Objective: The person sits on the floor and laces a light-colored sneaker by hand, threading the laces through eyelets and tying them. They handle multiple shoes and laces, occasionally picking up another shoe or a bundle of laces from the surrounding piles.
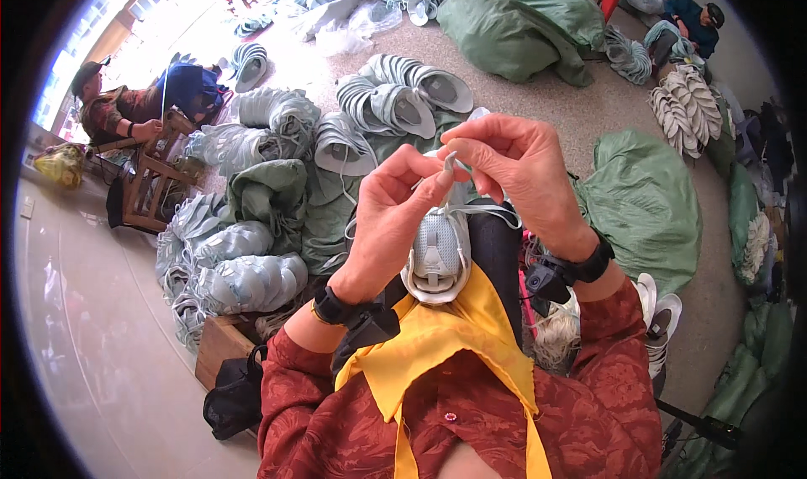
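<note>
A pale grey-blue shoe upper rests on my lap, its heel end toward me. White laces loop out at its sides. Over it, my left hand is closed, thumb and forefinger pinching a light shoelace. My right hand meets it from the other side, its thumb and forefinger pinched at the same lace end. The fingertips nearly touch, and they hide part of the lace and the front of the upper. A yellow apron lies under the upper's near end.
Nested stacks of similar uppers lie on the left and ahead. Green sacks lie on the right and at the back. A wooden box stands by my left arm. People sit at far left and far right.
</note>
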The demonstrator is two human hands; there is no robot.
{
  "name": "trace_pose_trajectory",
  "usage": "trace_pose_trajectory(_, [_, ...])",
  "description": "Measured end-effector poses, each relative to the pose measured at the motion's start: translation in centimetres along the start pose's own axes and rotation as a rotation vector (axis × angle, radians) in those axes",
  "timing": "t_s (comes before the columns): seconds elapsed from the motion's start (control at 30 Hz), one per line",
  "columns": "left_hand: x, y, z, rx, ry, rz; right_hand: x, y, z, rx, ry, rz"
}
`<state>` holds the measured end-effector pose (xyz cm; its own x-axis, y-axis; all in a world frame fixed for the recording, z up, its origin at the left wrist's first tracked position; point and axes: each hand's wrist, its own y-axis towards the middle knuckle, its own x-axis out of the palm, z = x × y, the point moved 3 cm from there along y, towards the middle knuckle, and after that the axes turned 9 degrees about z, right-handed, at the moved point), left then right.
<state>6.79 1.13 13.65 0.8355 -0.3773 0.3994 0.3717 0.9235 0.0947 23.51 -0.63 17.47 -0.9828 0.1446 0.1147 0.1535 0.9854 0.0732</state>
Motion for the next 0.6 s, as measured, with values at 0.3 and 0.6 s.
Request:
trace_pose_trajectory(0.3, [-0.5, 0.5, -0.8, -0.118, -0.186, -0.015, -0.4, 0.3, 1.6, 0.043, 0.060, 0.033])
trace_pose_trajectory(0.6, [-0.8, 0.4, -1.1, -0.060, -0.111, 0.075, 0.2, -1.0, 2.7, -0.025, -0.129, 0.016])
